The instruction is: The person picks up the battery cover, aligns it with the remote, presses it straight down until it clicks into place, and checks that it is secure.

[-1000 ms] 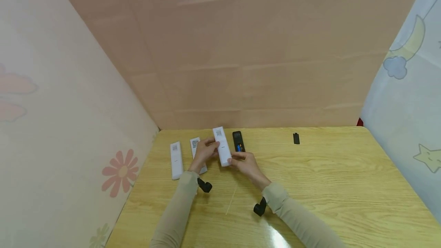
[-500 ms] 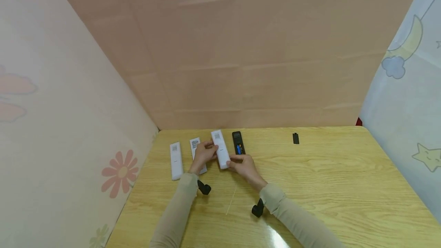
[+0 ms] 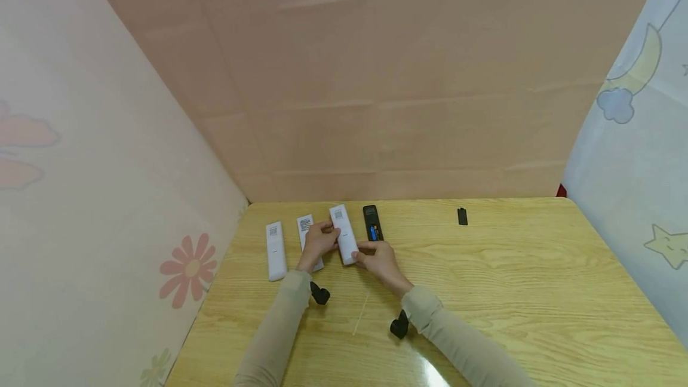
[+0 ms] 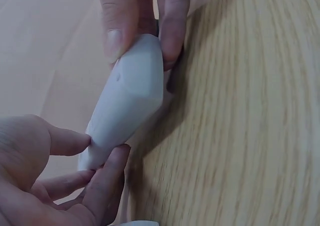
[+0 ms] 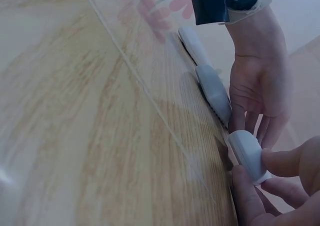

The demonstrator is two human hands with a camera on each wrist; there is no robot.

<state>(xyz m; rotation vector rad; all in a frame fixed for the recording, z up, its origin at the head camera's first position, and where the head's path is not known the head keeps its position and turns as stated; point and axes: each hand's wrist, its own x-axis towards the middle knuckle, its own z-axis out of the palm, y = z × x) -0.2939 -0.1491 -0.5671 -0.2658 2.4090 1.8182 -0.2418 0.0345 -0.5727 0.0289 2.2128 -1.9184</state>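
Observation:
Both hands hold a white remote control (image 3: 344, 236), its back with a printed label facing up. My left hand (image 3: 319, 240) pinches its left edge between thumb and fingers. At its near right corner my right hand (image 3: 379, 260) grips with the thumb on top and fingers beneath. In the left wrist view, the remote (image 4: 127, 96) is tilted, with a shadow on the wood beside it. The right wrist view shows the near end of the remote (image 5: 247, 156) between the right thumb and fingers. Just right of it lies a black remote (image 3: 371, 216), its battery bay uncovered and blue batteries inside.
Two more white remotes lie face down at the left: one at the outside (image 3: 276, 252), another (image 3: 304, 224) partly hidden under the left hand. A small black battery cover (image 3: 462, 216) lies far right on the wooden table (image 3: 510, 279). Patterned cloth walls stand around.
The white remote has come down and slightly toward me, held by both hands throughout. My right wrist has shifted a little left.

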